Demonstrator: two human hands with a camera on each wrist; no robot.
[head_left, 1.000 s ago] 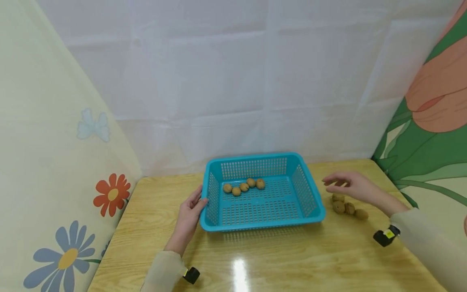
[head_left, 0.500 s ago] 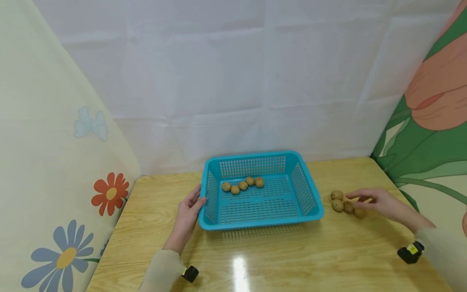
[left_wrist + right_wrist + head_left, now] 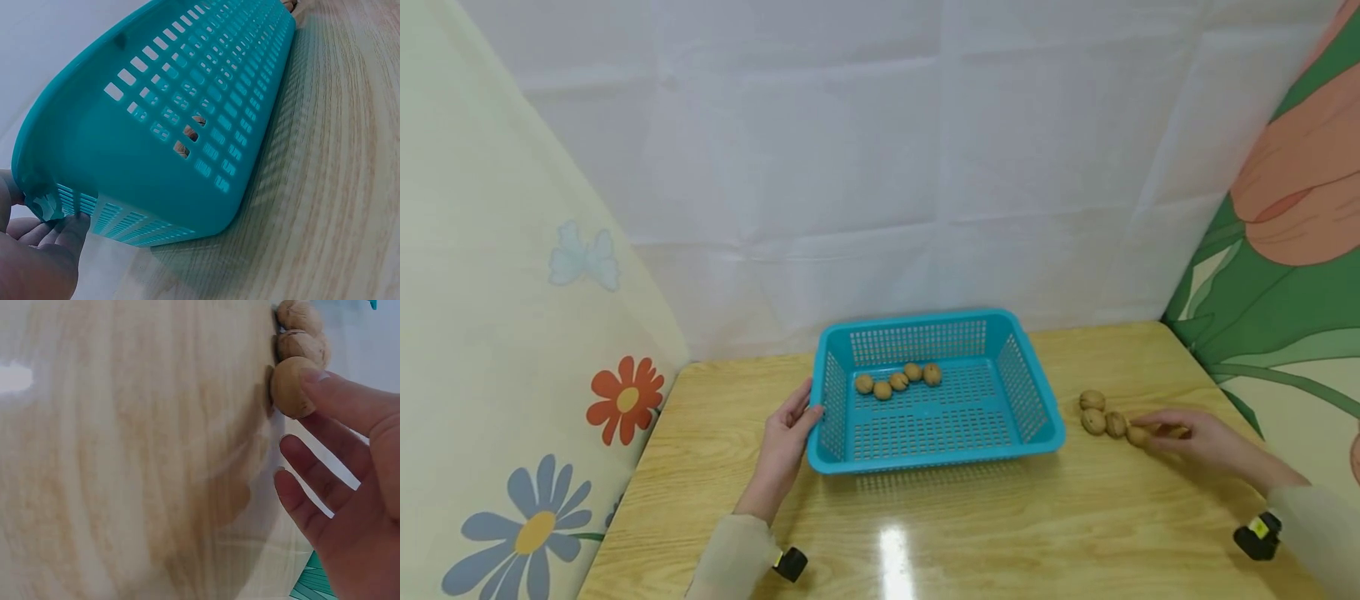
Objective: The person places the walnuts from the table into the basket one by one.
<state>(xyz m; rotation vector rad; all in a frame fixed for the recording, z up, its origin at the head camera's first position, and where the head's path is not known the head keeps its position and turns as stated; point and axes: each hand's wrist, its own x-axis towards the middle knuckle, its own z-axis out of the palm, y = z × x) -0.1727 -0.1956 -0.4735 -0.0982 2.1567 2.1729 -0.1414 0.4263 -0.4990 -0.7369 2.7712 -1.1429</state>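
A blue plastic basket [image 3: 940,463] with slotted walls stands on the table, with several walnuts [image 3: 883,390] lying in a loose row inside it. My left hand [image 3: 782,446] holds its left rim, thumb over the edge and fingers under the lip outside, as the left wrist view shows on the basket wall [image 3: 125,150]. To the right of the basket sits a cluster of several more walnuts [image 3: 1093,422]. At the near right end of that cluster, my right hand [image 3: 1210,446] pinches a walnut [image 3: 290,387] between thumb and index finger, the other fingers spread loosely.
The wooden table [image 3: 985,533] ends at a white sheet [image 3: 820,208] behind the basket. Printed panels with flowers flank it, a red flower [image 3: 625,400] on the left and green leaves [image 3: 1285,308] on the right.
My right hand has moved right and toward me, from above the walnuts down to the end one, and now pinches it. My left hand stays on the basket rim.
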